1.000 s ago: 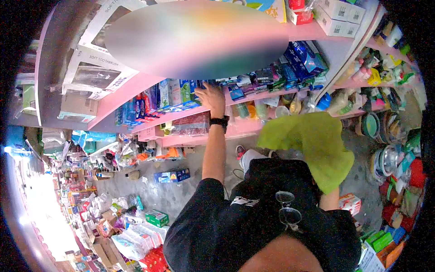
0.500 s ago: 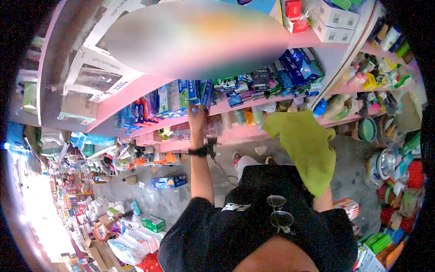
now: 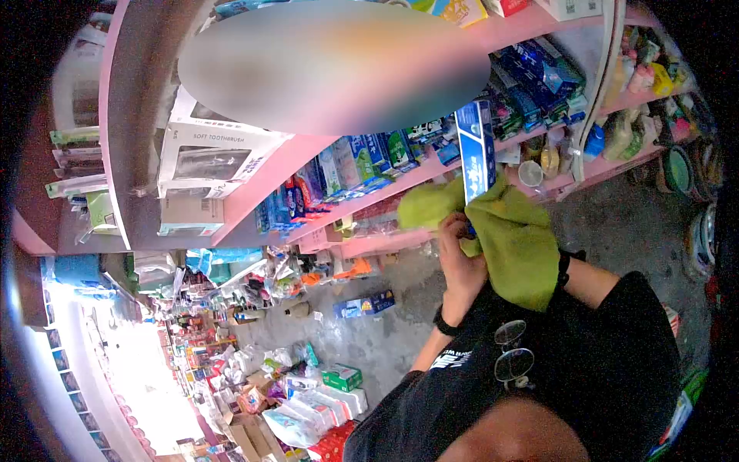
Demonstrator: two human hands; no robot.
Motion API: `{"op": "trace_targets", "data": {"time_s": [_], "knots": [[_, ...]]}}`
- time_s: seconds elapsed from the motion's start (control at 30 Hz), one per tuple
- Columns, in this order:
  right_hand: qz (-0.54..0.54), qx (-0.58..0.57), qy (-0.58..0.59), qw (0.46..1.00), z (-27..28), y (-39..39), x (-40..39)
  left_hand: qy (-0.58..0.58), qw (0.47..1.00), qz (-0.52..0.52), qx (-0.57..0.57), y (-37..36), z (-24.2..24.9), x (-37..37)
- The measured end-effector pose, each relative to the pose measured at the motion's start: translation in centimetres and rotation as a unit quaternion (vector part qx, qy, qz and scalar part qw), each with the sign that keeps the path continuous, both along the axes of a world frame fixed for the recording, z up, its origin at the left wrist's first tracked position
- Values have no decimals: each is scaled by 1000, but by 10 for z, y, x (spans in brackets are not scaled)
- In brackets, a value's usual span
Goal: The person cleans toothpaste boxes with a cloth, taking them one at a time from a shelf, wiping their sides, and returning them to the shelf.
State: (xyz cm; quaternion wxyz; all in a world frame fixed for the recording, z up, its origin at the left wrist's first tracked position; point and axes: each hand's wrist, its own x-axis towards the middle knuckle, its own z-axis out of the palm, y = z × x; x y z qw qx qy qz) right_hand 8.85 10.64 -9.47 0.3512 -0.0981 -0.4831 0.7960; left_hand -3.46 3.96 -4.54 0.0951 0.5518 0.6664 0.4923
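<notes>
A blue and white toothpaste box (image 3: pixel 475 146) stands upright in front of me, away from the shelf. My left hand (image 3: pixel 462 266) is closed around its lower end, fingers curled. A yellow-green cloth (image 3: pixel 516 242) is bunched around the lower part of the box and hangs down on the right. My right hand is beneath this cloth, with its fingers hidden; only the wrist with a dark band shows. The cloth appears gripped in it, against the box.
Toothpaste boxes (image 3: pixel 531 81) and other cartons line the pink shelf (image 3: pixel 369 200) ahead. White toothbrush boxes (image 3: pixel 212 154) stand at upper left. On the grey floor (image 3: pixel 369 331) lie a blue carton (image 3: pixel 364 304) and a green box (image 3: pixel 342 376). A blurred patch hides part of the upper shelves.
My left hand has come back from the shelf with the toothpaste box. The cloth in my right hand has moved against the box. The view has shifted.
</notes>
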Motion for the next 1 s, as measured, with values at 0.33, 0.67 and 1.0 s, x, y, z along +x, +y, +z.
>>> {"op": "trace_targets", "data": {"time_s": [0.33, 0.67, 1.0], "knots": [[-229, -49, 20, 972, 6, 76, 31, 74, 995, -51, -37, -16, 25, 12], [-146, -38, 27, 988, -3, 34, 43, -10, 996, -89, -24, 11, 26, 7], [61, 37, 48, 996, -19, 11, 10, -245, 969, -38, -16, 20, 40, 22]]}}
